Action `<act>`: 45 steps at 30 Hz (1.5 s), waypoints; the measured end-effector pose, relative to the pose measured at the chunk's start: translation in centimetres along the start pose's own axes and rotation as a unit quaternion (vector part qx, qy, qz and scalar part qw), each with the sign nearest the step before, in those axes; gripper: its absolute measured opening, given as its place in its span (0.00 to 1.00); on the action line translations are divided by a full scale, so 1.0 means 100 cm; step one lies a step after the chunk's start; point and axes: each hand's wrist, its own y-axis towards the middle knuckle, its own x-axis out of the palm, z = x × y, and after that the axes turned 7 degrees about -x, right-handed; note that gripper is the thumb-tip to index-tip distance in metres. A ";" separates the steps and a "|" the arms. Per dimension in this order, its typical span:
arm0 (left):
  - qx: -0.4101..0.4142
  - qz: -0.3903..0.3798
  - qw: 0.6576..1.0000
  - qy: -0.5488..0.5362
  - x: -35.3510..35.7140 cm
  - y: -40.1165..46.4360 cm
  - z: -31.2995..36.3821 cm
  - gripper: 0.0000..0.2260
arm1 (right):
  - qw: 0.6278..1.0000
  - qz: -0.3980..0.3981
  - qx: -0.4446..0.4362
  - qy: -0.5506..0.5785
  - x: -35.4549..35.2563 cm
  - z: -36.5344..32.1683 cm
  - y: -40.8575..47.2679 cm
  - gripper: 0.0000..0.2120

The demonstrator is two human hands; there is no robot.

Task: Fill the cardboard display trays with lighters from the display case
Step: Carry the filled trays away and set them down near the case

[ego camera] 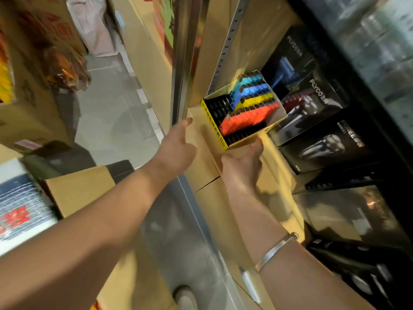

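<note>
Cardboard box: plain brown, matte, rectangular, lower left, beside the left forearm.

Left hand: fingers extended and loose, holding nothing; fingertips at the bottom of the brushed-metal door frame.

Display tray: yellow-edged cardboard with black slotted insert, on the tan shelf. It carries tilted rows of glossy plastic lighters: teal, blue, yellow, orange-red. Several slots are bare.

Right hand: directly under the tray's near corner, fingers reaching beneath its base; whether they grip it cannot be told. A smooth metal bangle circles the wrist.

Shaver boxes: black, glossy, just right of the tray.
</note>
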 end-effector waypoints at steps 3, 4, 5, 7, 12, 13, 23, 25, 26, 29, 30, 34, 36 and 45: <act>-0.012 0.038 0.999 -0.027 -0.025 -0.029 0.005 0.22 | 0.999 -0.021 0.003 0.024 -0.012 -0.019 -0.025 0.24; -0.019 0.042 0.999 -0.025 -0.034 -0.041 0.007 0.21 | 0.999 -0.036 -0.001 0.036 -0.016 -0.028 -0.037 0.18; -0.027 0.046 0.998 -0.022 -0.044 -0.055 0.011 0.20 | 0.998 -0.055 -0.004 0.044 -0.021 -0.039 -0.049 0.14; -0.038 0.046 0.998 -0.017 -0.066 -0.088 0.018 0.17 | 0.993 -0.103 -0.021 0.045 -0.032 -0.060 -0.074 0.11; -0.035 0.035 0.996 0.071 -0.114 -0.175 0.025 0.15 | 0.973 -0.224 -0.054 -0.015 -0.055 -0.104 -0.136 0.12; -0.038 0.035 0.995 0.080 -0.122 -0.190 0.027 0.15 | 0.970 -0.239 -0.052 -0.013 -0.058 -0.112 -0.146 0.11; -0.094 0.024 0.988 0.118 -0.168 -0.334 0.013 0.20 | 0.914 -0.378 -0.087 -0.123 -0.113 -0.170 -0.244 0.08; -0.109 0.031 0.988 0.103 -0.167 -0.363 0.004 0.20 | 0.896 -0.403 -0.098 -0.156 -0.124 -0.167 -0.261 0.08; -0.111 0.032 0.988 0.101 -0.165 -0.378 0.000 0.19 | 0.885 -0.416 -0.108 -0.176 -0.129 -0.164 -0.268 0.08; -0.133 0.039 0.986 0.098 -0.161 -0.420 -0.015 0.19 | 0.853 -0.447 -0.140 -0.229 -0.145 -0.155 -0.287 0.11; -0.146 0.043 0.984 0.097 -0.158 -0.434 -0.021 0.19 | 0.846 -0.455 -0.145 -0.237 -0.151 -0.151 -0.292 0.11; -0.194 0.070 0.971 0.121 -0.139 -0.482 -0.047 0.13 | 0.808 -0.485 -0.181 -0.281 -0.172 -0.126 -0.309 0.12; -0.214 0.099 0.965 0.112 -0.125 -0.505 -0.059 0.09 | 0.789 -0.501 -0.189 -0.302 -0.182 -0.109 -0.314 0.12; -0.338 0.194 0.914 -0.110 -0.030 -0.610 -0.114 0.10 | 0.702 -0.559 -0.217 -0.384 -0.211 -0.034 -0.331 0.13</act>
